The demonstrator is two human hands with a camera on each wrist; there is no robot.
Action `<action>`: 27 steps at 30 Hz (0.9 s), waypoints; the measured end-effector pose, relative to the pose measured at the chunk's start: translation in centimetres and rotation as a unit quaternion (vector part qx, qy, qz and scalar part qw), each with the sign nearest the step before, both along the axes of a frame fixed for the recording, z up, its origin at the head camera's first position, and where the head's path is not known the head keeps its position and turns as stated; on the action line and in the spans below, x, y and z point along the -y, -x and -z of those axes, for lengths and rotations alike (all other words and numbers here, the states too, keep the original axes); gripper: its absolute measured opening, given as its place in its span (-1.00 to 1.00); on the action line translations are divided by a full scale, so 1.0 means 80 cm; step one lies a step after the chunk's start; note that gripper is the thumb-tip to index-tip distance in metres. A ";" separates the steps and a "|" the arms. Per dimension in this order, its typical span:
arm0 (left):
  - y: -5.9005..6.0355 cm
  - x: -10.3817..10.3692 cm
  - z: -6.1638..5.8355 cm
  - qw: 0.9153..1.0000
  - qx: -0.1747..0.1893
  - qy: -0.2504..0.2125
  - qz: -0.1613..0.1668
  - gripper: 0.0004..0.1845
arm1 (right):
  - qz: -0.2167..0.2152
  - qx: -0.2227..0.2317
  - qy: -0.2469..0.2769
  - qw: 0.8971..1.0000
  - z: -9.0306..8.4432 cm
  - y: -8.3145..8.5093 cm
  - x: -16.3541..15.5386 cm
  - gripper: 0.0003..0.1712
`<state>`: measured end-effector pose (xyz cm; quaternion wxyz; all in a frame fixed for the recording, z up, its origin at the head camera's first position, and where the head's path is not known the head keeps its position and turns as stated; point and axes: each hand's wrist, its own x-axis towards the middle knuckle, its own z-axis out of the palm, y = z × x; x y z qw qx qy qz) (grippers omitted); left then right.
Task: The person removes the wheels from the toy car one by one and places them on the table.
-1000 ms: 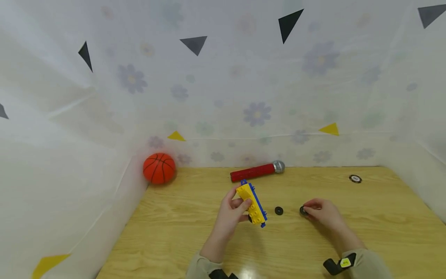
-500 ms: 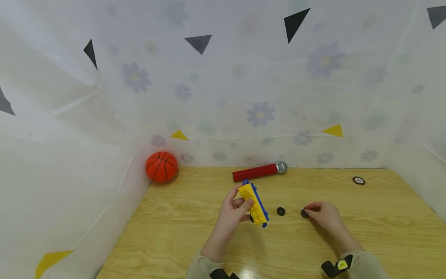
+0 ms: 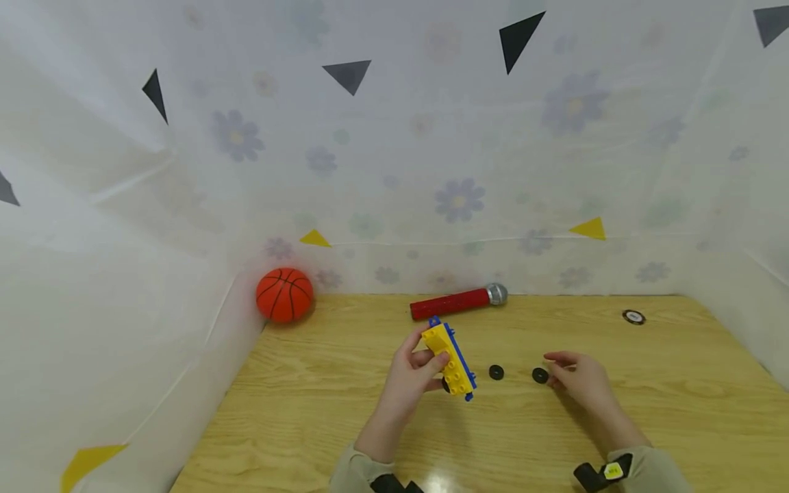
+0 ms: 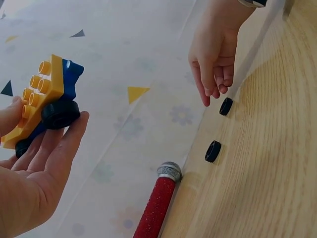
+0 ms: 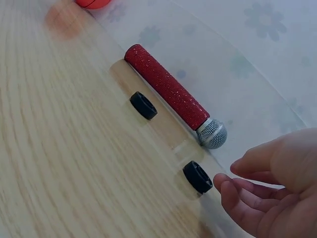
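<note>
My left hand (image 3: 411, 373) grips a toy car (image 3: 452, 361) with a studded yellow block body on a blue base. In the left wrist view, black wheels (image 4: 60, 114) show on the car's near side, and the thumb presses the yellow top. Two loose black wheels lie flat on the wooden table. One wheel (image 3: 496, 372) is just right of the car; the other wheel (image 3: 540, 375) lies beside the fingertips of my right hand (image 3: 579, 378). A small gap separates those fingertips from that wheel in the right wrist view, and the loosely bent fingers hold nothing.
Along the table's back edge lies a red microphone (image 3: 453, 303) with a silver head. An orange toy basketball (image 3: 285, 295) sits at the back left corner. A round black-and-white disc (image 3: 633, 317) lies at the back right. White patterned sheeting (image 3: 394, 171) surrounds the table (image 3: 296, 411).
My right hand has let go of the black wheel it pinched, leaving it flat on the table, and its fingers have moved slightly right. The left hand still holds the car.
</note>
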<state>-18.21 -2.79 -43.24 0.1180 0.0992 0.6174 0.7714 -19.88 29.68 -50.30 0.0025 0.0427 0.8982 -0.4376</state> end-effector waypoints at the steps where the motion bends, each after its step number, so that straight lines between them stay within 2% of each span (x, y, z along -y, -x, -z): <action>1: 0.000 0.000 0.000 1.000 0.000 0.001 0.001 -0.41 | 0.004 0.001 0.007 1.000 -0.003 -0.001 0.000 -0.62; 10: 0.003 0.002 0.002 1.000 -0.001 0.001 -0.003 -0.40 | -0.025 -0.066 0.009 0.997 -0.038 -0.007 0.018 -0.57; 20: 0.000 0.000 0.000 1.000 -0.014 0.003 0.007 -0.39 | -0.040 -0.070 0.072 0.994 -0.072 -0.024 0.046 -0.55; 27: -0.001 -0.005 0.000 1.000 -0.015 0.012 0.006 -0.35 | -0.043 -0.081 0.096 0.991 -0.099 -0.036 0.062 -0.53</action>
